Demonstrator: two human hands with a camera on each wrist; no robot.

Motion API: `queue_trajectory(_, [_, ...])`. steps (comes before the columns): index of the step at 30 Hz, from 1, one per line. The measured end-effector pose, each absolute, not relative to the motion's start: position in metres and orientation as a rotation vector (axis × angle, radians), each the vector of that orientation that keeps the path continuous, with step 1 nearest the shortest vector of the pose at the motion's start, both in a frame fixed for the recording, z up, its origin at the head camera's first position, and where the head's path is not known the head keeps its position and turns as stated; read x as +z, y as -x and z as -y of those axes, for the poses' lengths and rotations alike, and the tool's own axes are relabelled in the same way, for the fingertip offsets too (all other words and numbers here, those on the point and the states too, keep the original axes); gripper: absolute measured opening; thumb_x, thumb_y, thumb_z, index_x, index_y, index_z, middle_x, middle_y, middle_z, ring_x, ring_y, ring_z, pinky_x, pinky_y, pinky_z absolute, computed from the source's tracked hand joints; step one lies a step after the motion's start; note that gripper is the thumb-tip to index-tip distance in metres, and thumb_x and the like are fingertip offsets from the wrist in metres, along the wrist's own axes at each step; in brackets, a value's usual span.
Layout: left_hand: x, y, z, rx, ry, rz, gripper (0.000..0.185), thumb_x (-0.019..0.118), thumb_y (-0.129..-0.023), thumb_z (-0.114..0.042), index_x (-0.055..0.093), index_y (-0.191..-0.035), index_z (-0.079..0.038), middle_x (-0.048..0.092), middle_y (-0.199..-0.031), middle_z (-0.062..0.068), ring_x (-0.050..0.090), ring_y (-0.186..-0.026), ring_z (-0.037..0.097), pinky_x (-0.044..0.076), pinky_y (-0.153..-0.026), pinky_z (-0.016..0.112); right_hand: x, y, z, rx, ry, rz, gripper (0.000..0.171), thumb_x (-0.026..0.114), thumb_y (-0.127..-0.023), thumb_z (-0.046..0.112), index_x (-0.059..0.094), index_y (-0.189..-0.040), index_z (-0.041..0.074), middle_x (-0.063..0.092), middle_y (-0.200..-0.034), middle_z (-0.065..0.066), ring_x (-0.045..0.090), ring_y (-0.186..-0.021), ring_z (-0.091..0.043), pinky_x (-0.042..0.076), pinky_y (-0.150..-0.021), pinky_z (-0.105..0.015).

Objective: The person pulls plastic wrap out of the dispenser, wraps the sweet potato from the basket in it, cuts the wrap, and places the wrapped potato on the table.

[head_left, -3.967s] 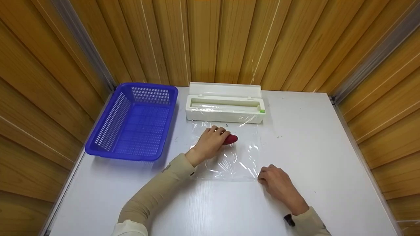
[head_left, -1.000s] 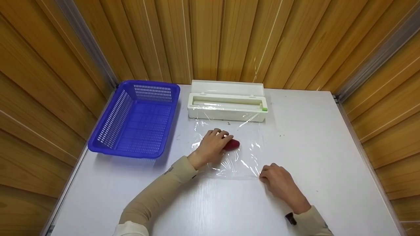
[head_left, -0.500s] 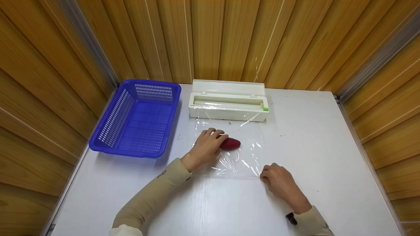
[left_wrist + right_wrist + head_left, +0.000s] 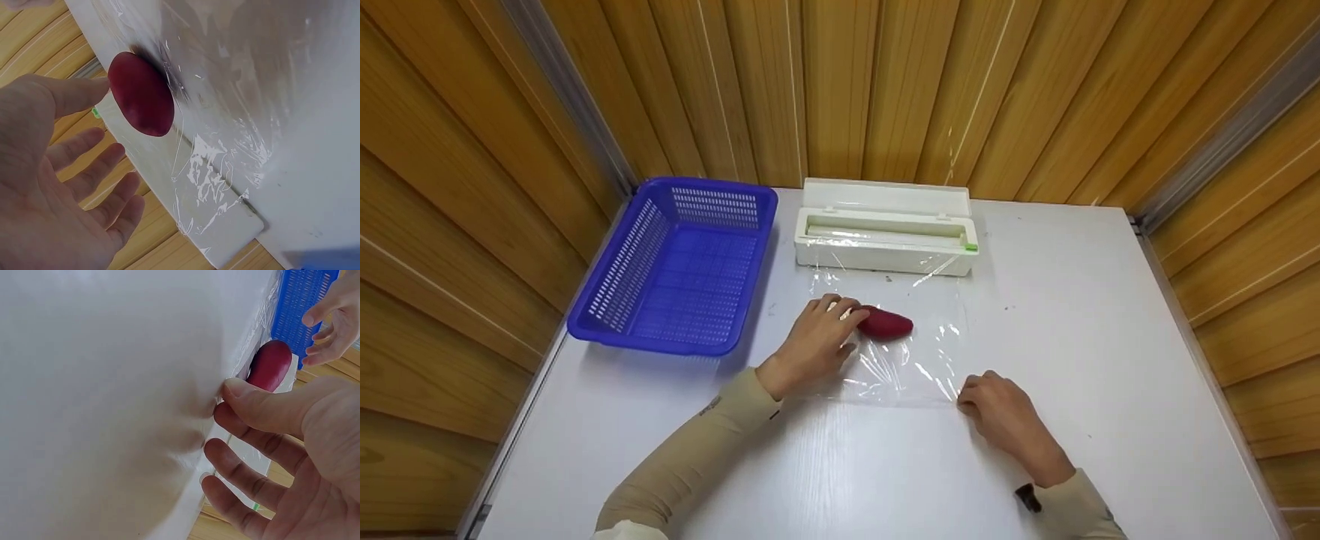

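While the fingers [image 4: 84, 185] of the left hand [image 4: 810, 346] lay spread and relaxed, holding nothing, only the thumb tip reached the near end of the red sweet potato [image 4: 885, 324], which lay at about 2 o'clock from that hand. The sweet potato rested on the clear film sheet [image 4: 911, 367], in its far half, toward the left edge. The right hand [image 4: 1005, 420] sat at the sheet's near right corner, at about 4 o'clock from the sweet potato; its thumb and forefinger were pinched on the film's corner against the counter [image 4: 1080, 322], the other fingers [image 4: 247, 472] loosely curled. The film ran from under the hands up to the white dispenser box [image 4: 885, 238] at 12 o'clock, its lid open and a green tab at its right end. A blue slotted basket [image 4: 622, 277] stood just beside the box, at about 10 o'clock from the left hand. Wood-panelled walls [image 4: 885, 90] enclosed the counter on three sides.
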State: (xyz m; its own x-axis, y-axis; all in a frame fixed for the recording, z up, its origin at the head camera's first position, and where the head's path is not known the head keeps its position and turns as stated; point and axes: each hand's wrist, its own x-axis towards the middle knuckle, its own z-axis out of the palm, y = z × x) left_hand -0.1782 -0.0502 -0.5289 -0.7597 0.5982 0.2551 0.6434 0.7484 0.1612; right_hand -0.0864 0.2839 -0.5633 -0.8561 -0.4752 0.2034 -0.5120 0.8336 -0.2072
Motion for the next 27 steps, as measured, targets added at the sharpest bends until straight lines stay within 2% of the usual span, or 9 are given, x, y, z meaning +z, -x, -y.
queue_trajectory(8, [-0.531,0.165,0.066,-0.400,0.988,2.781,0.052,0.084,-0.091,-0.022,0.066,-0.139,-0.015,0.067,-0.139,0.006,0.059,-0.129,0.031,0.052,-0.105,0.047,-0.562,0.087,-0.283,0.360,-0.765,2.922,0.016,0.089,-0.079,-0.002,0.084,-0.083,0.012,0.077,-0.088,0.003,0.063,-0.078,-0.018,0.052,-0.067,-0.029])
queue_trajectory(15, [-0.534,0.161,0.074,-0.462,0.988,2.792,0.051,0.084,-0.091,-0.020,0.068,-0.139,-0.015,0.068,-0.137,0.006,0.060,-0.128,0.032,0.053,-0.102,0.048,-0.561,0.087,-0.283,0.370,-0.755,2.888,0.020,0.089,-0.077,-0.005,0.080,-0.077,0.012,0.073,-0.083,0.005,0.059,-0.073,-0.017,0.048,-0.063,-0.027])
queue_trajectory(27, [-0.541,0.147,0.087,-0.419,0.984,2.772,0.046,0.084,-0.091,-0.024,0.069,-0.133,-0.013,0.069,-0.133,0.006,0.062,-0.123,0.030,0.054,-0.096,0.045,-0.561,0.087,-0.282,0.369,-0.756,2.877,0.017,0.091,-0.077,-0.002,0.081,-0.078,0.012,0.074,-0.083,0.004,0.062,-0.075,-0.017,0.050,-0.065,-0.029])
